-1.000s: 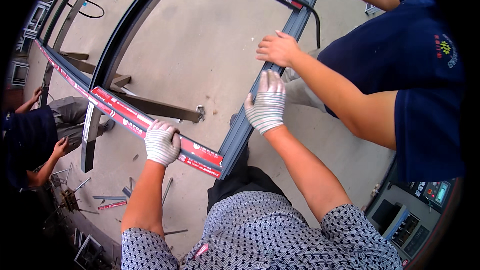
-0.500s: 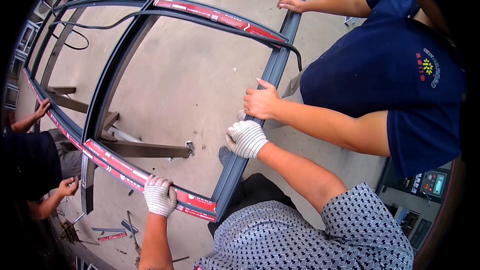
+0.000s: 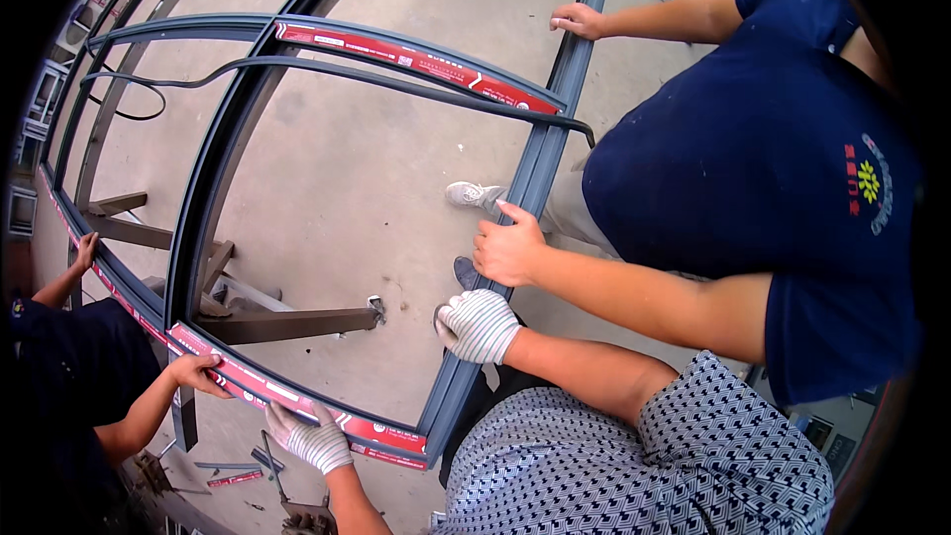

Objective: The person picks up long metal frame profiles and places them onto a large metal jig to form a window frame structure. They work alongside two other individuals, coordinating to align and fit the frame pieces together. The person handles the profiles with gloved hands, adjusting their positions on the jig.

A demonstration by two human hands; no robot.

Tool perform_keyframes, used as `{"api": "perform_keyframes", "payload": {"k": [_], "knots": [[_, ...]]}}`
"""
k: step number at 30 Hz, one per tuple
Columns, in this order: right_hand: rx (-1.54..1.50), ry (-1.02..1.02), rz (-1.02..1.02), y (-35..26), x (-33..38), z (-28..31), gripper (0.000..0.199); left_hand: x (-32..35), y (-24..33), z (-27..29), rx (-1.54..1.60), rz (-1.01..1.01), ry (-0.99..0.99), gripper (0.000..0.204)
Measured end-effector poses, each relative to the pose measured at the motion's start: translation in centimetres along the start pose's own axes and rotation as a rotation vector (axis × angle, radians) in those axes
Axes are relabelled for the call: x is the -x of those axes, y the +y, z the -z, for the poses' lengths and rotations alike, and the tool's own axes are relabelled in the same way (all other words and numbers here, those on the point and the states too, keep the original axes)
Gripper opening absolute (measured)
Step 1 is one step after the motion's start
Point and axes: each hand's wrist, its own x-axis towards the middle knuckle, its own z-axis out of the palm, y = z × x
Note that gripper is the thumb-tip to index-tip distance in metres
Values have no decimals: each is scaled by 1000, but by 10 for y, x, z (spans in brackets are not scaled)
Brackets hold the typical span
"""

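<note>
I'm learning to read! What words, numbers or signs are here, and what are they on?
I won't copy printed words, but here's where they are:
Red strips on the grey frame: white print, mostly too small.
Navy shirt at right: red characters, pale curved lettering, yellow flower-like sign.
Dark shirt at left: a mark too small to read.
Grey panel at lower right: pale print, blurred.

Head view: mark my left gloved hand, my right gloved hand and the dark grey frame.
Left gloved hand (image 3: 315,441): head view, middle of the hand.
Right gloved hand (image 3: 482,325): head view, middle of the hand.
Dark grey frame (image 3: 536,170): head view, bare stretch of its right side.
</note>
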Motion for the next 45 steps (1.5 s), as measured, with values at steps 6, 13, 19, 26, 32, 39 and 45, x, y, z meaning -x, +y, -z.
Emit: {"api": "perform_keyframes", "payload": {"k": [6, 13, 19, 26, 32, 39, 45], "knots": [[-39, -146, 14, 3, 1, 7, 20, -8, 38, -19, 167, 832, -117, 99], [-148, -81, -41, -1, -24, 14, 22, -17, 51, -13, 99, 902, -134, 100], [-784, 223, -601, -9, -144, 41, 31, -13, 50, -9, 111, 804, -115, 103], [-1667, 668, -959, 120, -247, 21, 25, -2, 15, -34, 113, 712, -47, 103], [-1863, 921, -929, 170, -252, 41, 18, -14, 44, -14, 199, 801, -92, 102], [-2066, 1091, -746, 171, -251, 57, 22, -18, 55, -10, 175, 774, -40, 96], [-2059, 1110, -671, 183, -253, 57, 21, -20, 52, -14, 239, 809, -45, 97]]}}
